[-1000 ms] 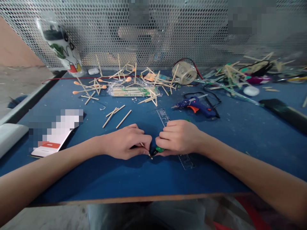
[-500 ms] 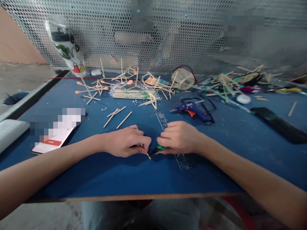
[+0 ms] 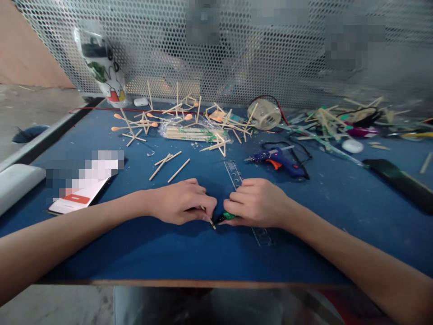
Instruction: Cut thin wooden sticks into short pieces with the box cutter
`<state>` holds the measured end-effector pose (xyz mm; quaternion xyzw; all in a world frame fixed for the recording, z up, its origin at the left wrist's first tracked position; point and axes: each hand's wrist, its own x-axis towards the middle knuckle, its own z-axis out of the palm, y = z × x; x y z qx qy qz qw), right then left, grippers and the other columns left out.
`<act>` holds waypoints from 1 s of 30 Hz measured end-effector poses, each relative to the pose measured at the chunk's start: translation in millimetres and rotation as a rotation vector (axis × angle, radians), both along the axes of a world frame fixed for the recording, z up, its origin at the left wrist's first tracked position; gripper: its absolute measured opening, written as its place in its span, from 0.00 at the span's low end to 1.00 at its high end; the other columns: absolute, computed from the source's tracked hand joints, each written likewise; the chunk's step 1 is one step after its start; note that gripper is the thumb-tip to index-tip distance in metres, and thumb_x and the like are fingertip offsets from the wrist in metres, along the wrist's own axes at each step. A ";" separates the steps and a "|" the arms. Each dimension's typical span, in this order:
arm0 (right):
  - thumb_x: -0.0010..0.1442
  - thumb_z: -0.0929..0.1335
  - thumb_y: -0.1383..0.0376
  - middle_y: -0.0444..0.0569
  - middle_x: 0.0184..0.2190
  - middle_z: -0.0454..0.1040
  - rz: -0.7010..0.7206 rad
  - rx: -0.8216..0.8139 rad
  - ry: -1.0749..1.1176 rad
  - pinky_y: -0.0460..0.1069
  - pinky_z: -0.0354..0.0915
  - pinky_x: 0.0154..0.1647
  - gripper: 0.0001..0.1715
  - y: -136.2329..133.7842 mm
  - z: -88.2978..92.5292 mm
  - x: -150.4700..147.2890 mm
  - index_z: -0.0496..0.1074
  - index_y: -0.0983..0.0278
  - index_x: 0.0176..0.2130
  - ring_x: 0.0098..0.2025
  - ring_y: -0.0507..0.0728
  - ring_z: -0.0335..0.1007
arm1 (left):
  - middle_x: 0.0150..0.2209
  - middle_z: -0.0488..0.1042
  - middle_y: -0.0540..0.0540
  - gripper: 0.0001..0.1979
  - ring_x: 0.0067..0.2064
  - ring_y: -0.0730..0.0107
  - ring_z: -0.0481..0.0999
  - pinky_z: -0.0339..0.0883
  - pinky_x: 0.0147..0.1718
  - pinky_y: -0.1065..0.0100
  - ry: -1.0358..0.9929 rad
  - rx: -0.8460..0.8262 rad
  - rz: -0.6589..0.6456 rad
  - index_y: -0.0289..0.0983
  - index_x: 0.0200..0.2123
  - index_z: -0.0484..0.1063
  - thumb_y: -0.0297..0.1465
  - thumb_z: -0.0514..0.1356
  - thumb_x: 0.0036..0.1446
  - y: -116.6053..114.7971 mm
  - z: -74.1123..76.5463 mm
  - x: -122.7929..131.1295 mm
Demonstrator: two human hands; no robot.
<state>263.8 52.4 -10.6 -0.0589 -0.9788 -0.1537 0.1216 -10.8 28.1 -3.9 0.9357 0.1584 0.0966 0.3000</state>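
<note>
My left hand (image 3: 187, 202) pinches a thin wooden stick (image 3: 212, 223) between thumb and fingers, with its lower end sticking out low over the table. My right hand (image 3: 255, 203) is closed around green-handled pliers (image 3: 229, 215), mostly hidden by the fingers. Their dark tip meets the stick near its free end. Under my right hand lies a clear ruler (image 3: 233, 169) on the table. Several loose sticks (image 3: 179, 170) rest beyond my left hand.
A blue glue gun (image 3: 279, 160) lies behind my right hand. A phone (image 3: 79, 194) is at left. Across the back are stick structures (image 3: 135, 128), bagged sticks (image 3: 189, 134), a bottle (image 3: 108, 76) and a clear jar (image 3: 264, 114). A black pouch (image 3: 399, 183) lies at right.
The whole view has shifted slightly, so things appear a little further right. Both hands keep their grips, and the pliers' tip stays at the stick's end.
</note>
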 end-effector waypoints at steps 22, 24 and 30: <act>0.65 0.60 0.60 0.44 0.22 0.69 -0.410 -0.191 0.171 0.54 0.47 0.34 0.18 -32.5 -1.6 -21.2 0.66 0.61 0.25 0.25 0.55 0.57 | 0.43 0.84 0.48 0.06 0.46 0.66 0.81 0.58 0.47 0.61 -0.022 -0.017 0.018 0.40 0.41 0.74 0.28 0.58 0.73 1.0 -1.9 -0.1; 0.64 0.60 0.61 0.44 0.22 0.69 -0.418 -0.185 0.182 0.54 0.47 0.35 0.17 -33.4 -2.9 -22.9 0.66 0.61 0.25 0.26 0.55 0.58 | 0.43 0.83 0.48 0.06 0.46 0.66 0.80 0.58 0.47 0.61 -0.008 -0.006 0.021 0.40 0.41 0.74 0.27 0.58 0.73 1.0 -1.3 0.1; 0.65 0.60 0.61 0.45 0.22 0.69 -0.407 -0.130 0.175 0.54 0.48 0.35 0.18 -34.6 -3.8 -24.6 0.67 0.61 0.25 0.25 0.55 0.58 | 0.41 0.83 0.49 0.05 0.45 0.66 0.80 0.57 0.46 0.61 -0.017 0.015 0.021 0.40 0.41 0.73 0.26 0.59 0.72 0.6 -1.2 0.7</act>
